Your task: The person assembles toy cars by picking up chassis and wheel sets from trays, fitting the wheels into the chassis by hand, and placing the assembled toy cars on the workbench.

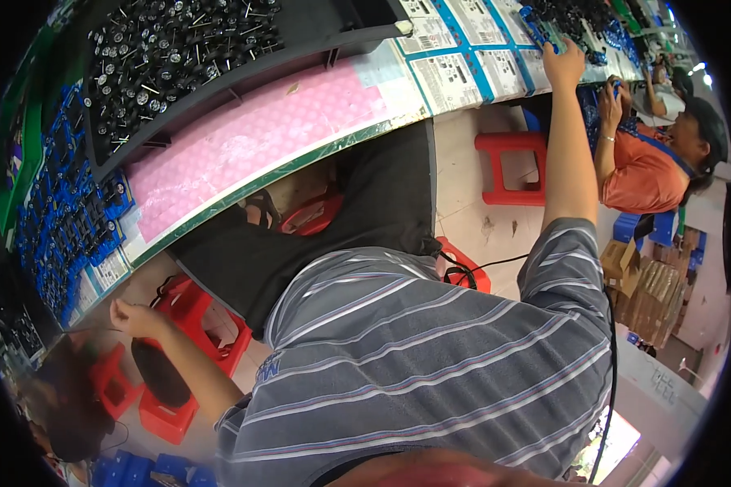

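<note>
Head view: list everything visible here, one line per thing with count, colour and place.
Pink mat: one, pink, on the bench top.
Black tray of small parts: one, black, behind the mat.
Blue parts: many, blue, bench's left end.
Blue piece: one, blue, at the right hand's fingertips.
Printed sheets: several, white with blue edges, bench's right part.
Red stools: several, red, on the floor under the bench.
Co-worker: one, orange top, far right.
Striped shirt: grey, the person's own.
Left hand: low left, fingers curled.
Right hand: reaching up to the bench.

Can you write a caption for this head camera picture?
Right hand reaches a blue part on the workbench; left hand hangs beside red stools.
</note>
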The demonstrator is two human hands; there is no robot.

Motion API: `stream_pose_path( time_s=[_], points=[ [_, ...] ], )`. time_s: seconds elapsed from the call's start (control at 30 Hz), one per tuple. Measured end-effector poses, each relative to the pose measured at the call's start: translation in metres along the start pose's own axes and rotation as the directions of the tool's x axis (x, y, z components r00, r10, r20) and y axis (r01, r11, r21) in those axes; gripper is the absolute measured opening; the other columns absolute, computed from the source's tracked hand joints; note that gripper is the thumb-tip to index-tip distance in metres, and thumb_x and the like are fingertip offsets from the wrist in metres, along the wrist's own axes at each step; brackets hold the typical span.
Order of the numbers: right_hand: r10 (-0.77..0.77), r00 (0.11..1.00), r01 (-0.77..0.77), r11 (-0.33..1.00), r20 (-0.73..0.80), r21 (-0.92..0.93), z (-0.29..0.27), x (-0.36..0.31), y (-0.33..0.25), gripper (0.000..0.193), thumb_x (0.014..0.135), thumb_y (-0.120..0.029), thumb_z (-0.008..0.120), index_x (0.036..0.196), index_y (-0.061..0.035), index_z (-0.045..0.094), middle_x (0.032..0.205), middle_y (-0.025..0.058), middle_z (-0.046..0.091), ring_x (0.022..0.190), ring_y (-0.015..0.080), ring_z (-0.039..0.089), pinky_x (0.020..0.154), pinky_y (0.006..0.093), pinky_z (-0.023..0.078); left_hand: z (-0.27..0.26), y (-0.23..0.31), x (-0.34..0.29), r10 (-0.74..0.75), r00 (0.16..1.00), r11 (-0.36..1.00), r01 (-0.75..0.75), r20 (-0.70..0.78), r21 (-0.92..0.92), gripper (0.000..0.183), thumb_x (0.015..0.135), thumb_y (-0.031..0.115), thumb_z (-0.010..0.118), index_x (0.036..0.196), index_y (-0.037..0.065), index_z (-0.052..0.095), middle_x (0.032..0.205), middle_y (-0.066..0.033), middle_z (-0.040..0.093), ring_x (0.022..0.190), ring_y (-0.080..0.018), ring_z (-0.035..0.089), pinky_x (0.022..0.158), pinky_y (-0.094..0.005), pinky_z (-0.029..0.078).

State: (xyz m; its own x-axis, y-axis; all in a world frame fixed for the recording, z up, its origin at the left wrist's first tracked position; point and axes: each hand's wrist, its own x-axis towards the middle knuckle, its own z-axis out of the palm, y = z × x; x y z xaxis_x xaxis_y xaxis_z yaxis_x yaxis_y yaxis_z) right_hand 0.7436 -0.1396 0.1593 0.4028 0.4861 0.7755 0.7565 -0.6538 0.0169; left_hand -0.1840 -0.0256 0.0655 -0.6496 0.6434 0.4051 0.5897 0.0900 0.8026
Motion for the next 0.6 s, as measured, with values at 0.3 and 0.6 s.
stream_pose_path(
  time_s=[0.3, 0.6],
  points=[
    [0.383, 0.737, -0.381, 0.916, 0.557, -0.125, 0.020, 0.006, -0.002, 0.081, 0.075, -0.050, 0.077, 0.126, 0.0097, 0.055, 0.120, 0.0310, 0.062, 0.115, 0.0409, 0.061, 0.097, 0.0434, 0.048, 0.041, 0.138, -0.110, 0.169, 0.916, 0.911, -0.005, 0.364, -0.411, 0.010, 0.094, 0.004, 0.058, 0.104, 0.001, 0.059, 0.087, -0.0033, 0.058, 0.078, -0.0096, 0.052, 0.070, -0.0228, 0.043],
    [0.063, 0.871, -0.477, 0.349, 0.487, 0.807, -0.179, -0.093, -0.238, 0.056, 0.075, -0.033, 0.084, 0.115, -0.0011, 0.060, 0.102, 0.0080, 0.064, 0.092, 0.0162, 0.060, 0.083, 0.0312, 0.050, 0.079, 0.237, -0.196, 0.320, 0.077, 0.559, 0.789, 0.944, -0.254, 0.044, 0.094, 0.018, 0.061, 0.131, -0.001, 0.046, 0.107, -0.0118, 0.061, 0.070, -0.0119, 0.055, 0.056, -0.0215, 0.042]
  ],
)
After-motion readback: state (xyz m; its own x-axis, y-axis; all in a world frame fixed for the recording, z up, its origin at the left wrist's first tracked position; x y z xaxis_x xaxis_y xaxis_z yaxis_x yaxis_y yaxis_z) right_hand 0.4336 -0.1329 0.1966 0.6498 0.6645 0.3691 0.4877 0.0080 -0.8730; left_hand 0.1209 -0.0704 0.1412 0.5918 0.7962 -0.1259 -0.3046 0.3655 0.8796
